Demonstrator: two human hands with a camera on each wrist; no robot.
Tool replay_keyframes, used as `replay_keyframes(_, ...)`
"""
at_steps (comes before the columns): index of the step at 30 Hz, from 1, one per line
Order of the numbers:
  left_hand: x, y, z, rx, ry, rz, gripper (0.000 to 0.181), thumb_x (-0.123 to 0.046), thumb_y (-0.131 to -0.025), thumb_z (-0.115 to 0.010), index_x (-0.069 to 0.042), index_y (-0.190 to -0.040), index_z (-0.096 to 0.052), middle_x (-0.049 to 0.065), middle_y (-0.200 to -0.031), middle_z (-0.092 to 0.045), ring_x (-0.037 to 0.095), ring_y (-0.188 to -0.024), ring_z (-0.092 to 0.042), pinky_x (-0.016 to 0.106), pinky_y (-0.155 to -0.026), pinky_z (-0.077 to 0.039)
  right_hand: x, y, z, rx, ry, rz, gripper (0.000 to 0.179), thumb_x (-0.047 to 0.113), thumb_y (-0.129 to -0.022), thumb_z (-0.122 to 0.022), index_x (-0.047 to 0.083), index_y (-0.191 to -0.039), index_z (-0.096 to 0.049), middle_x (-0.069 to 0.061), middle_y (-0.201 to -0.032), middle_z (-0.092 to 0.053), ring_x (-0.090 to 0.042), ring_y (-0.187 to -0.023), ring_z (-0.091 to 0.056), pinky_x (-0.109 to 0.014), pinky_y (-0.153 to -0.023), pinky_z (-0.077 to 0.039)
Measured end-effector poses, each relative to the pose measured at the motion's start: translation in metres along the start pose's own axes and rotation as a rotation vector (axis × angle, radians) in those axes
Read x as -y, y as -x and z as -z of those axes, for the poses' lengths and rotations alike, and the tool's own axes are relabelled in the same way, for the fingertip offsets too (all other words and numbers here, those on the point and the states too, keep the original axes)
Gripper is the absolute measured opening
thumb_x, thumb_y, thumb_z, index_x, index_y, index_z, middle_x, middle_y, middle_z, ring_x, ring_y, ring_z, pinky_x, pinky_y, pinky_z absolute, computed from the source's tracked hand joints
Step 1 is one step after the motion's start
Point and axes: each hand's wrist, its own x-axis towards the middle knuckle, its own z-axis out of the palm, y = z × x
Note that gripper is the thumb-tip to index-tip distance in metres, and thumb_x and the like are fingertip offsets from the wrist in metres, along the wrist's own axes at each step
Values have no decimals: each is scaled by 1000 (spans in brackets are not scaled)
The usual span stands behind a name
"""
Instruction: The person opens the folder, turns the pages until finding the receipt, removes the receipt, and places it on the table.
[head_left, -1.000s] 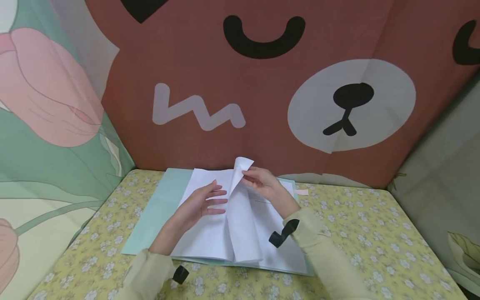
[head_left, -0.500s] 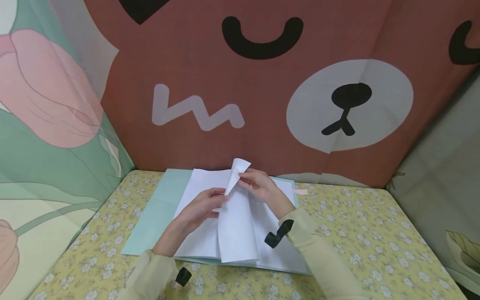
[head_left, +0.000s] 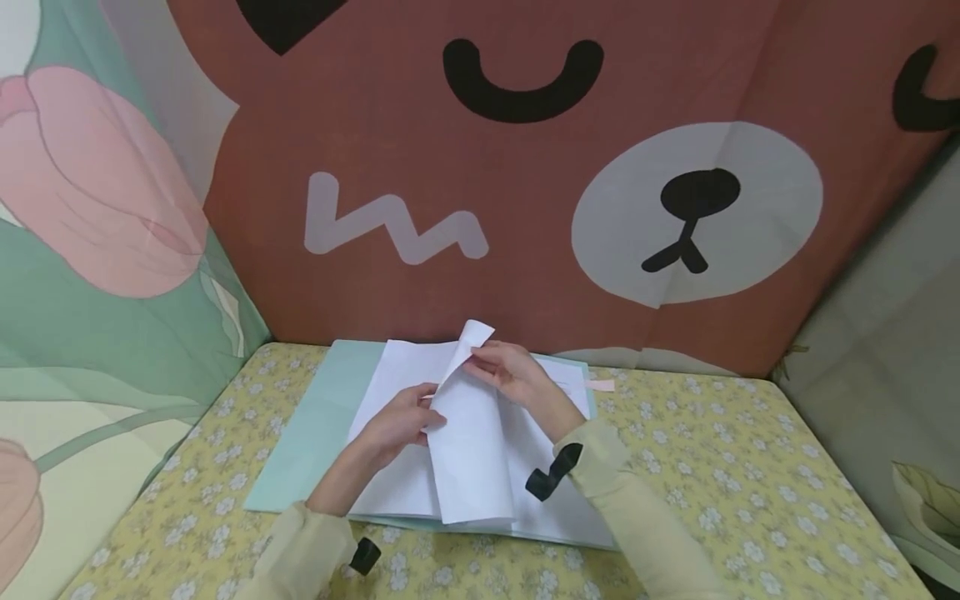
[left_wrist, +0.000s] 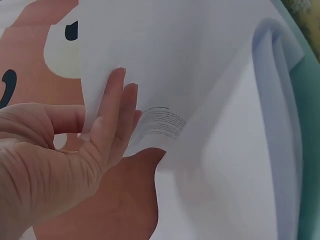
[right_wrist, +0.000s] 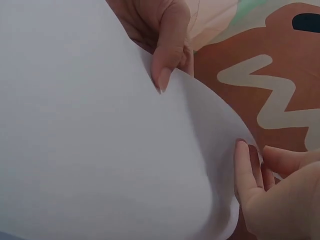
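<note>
An open light teal folder lies on the table with white sheets on both sides. One raised page curls over leftward near the middle, and lines of small print show on it in the left wrist view. My left hand pinches the page's left edge, thumb on the near face and fingers behind. Higher up, my right hand pinches the edge near the curled top corner. Both hands show in the right wrist view, the left one's thumb pressing on the paper.
A pink tab sticks out at the folder's right side. Yellow floral cloth covers the table. A hanging brown bear-print cloth stands right behind the table's far edge. Black straps dangle from both sleeves.
My left hand has gone from spread fingers beside the page to pinching its edge. My right hand and the page have shifted a little to the left.
</note>
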Motion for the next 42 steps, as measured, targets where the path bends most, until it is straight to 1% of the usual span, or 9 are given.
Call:
replay_keyframes(5,3,2,4,-60,-90,28,55,-1,-96,-61,7,-148,-45,17,-119,-67,22,-91,-68,35,-76,-59,0,3,9,6,21,-9,42,1,-105,-56,-8,-145,-50,-18,-115,-69,-29,-107,-69,-38,-100,-52)
replay_keyframes(8,3,1,7,-72,-114,34,59,-3,-96,-62,7,-151,-42,17,-123,-66,23,-94,-67,36,-79,-58,2,3,18,9,9,-12,47,2,-105,-56,-8,-150,-45,-18,-120,-66,-28,-110,-67,-37,-102,-51)
replay_keyframes(12,5,-1,13,-99,-136,63,65,-3,-96,-62,9,-154,-36,21,-132,-61,25,-100,-65,37,-81,-58,2,3,31,-16,-21,-9,43,4,-106,-56,-6,-147,-47,-21,-129,-61,-30,-116,-64,-38,-102,-51)
replay_keyframes(16,12,-2,21,-123,-186,91,70,-4,-96,-60,11,-157,-29,29,-147,-49,35,-118,-59,45,-90,-56,-1,2,46,-60,-10,9,38,5,-105,-57,-5,-142,-49,-19,-123,-64,-28,-110,-67,-36,-100,-53)
replay_keyframes(22,36,-1,37,-155,-278,91,70,1,-95,-52,14,-157,-23,35,-159,-33,48,-143,-38,61,-108,-43,-8,-3,73,-128,-2,11,49,6,-105,-57,-7,-150,-41,-16,-115,-67,-26,-104,-69,-37,-99,-54)
replay_keyframes(28,55,-3,52,-184,-479,79,65,6,-93,-43,20,-153,-23,38,-159,-26,53,-150,-20,61,-120,-22,-9,-5,108,-178,9,38,49,5,-105,-56,-8,-150,-41,-12,-103,-71,-22,-94,-71,-34,-89,-60)
replay_keyframes(30,57,-5,55,-196,-545,80,62,6,-95,-42,21,-152,-24,39,-159,-26,54,-149,-21,61,-120,-22,-7,-3,117,-189,29,47,50,6,-106,-55,-7,-152,-40,-13,-106,-70,-22,-95,-72,-34,-88,-60)
replay_keyframes(36,57,-11,59,-238,-648,57,59,7,-96,-40,21,-151,-28,39,-157,-29,54,-147,-25,61,-119,-25,-4,5,135,-225,128,95,51,10,-106,-56,-7,-152,-42,-13,-110,-71,-20,-95,-73,-34,-89,-60)
replay_keyframes(42,55,-16,55,-278,-777,125,57,5,-96,-46,17,-150,-35,36,-153,-40,51,-143,-37,60,-114,-37,-6,11,149,-262,137,103,48,11,-108,-53,-7,-151,-42,-10,-103,-71,-18,-91,-73,-32,-87,-60)
